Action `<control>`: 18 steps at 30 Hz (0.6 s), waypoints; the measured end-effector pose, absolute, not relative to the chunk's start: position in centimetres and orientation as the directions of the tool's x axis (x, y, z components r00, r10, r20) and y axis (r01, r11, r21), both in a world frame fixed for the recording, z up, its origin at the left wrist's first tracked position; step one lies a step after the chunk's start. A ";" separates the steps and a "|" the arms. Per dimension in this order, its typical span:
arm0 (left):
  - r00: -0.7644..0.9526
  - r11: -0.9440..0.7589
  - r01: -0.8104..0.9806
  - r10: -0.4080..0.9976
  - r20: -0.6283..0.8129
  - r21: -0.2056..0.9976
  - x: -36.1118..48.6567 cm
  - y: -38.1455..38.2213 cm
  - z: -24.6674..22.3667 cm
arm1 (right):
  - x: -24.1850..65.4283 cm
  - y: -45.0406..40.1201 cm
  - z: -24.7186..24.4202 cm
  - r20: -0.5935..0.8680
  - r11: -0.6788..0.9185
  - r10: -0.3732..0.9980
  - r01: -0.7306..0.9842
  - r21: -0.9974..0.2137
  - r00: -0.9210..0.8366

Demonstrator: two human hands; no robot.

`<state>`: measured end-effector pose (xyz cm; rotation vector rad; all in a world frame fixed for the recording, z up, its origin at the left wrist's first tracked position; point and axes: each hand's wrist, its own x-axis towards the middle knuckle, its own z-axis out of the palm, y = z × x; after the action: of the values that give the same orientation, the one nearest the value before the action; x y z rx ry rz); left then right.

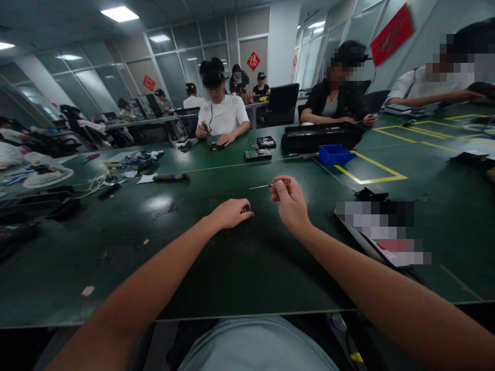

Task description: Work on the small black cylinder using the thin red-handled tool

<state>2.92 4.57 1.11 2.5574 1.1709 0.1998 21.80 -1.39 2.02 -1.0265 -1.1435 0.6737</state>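
Note:
My right hand (290, 203) is closed round the handle of a thin screwdriver (260, 187), held just above the table. Its slim metal shaft points left, and a reddish part shows by the fingers. To its left, my left hand (231, 213) rests low over the green table (216, 273), fingers curled together round something small and dark. A shiny bit shows between thumb and forefinger, too small to name. The two hands are apart, and the screwdriver tip is above and beyond the left hand's fingertips.
Beyond my hands lie a marker-like tool (170, 176), open hard drives (258, 154), a blue tray (335, 154) and a long black casing (320, 137). At right is a flat white-and-black item (371, 237); at left, a white fan grille (48, 176). Co-workers sit across the table.

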 end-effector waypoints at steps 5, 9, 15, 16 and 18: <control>0.475 -0.389 0.641 0.878 0.056 0.662 -1.0 5.9 2.1 | 21.9 -1.5 2.1 0.394 0.392 0.872 0.068 -0.917 0.290; 0.218 -0.072 0.277 0.976 0.010 0.958 -5.7 6.6 3.4 | 21.9 -1.4 2.0 0.388 0.388 0.874 0.060 -0.919 0.293; -0.170 -0.006 -0.102 0.985 -0.012 0.995 -14.9 6.8 5.5 | 21.9 -1.1 1.7 0.399 0.394 0.872 0.075 -0.916 0.286; -0.244 -0.011 -0.149 0.969 -0.027 0.989 -16.5 6.6 5.8 | 21.9 -1.1 1.7 0.398 0.392 0.873 0.078 -0.917 0.283; -0.419 -0.032 -0.263 0.904 -0.084 0.964 -19.6 6.1 6.2 | 21.9 -1.1 1.6 0.392 0.385 0.878 0.079 -0.919 0.276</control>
<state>-19.61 6.14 6.22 0.7446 1.3191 1.6151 21.91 -1.05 1.63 -1.0490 -1.1752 0.6954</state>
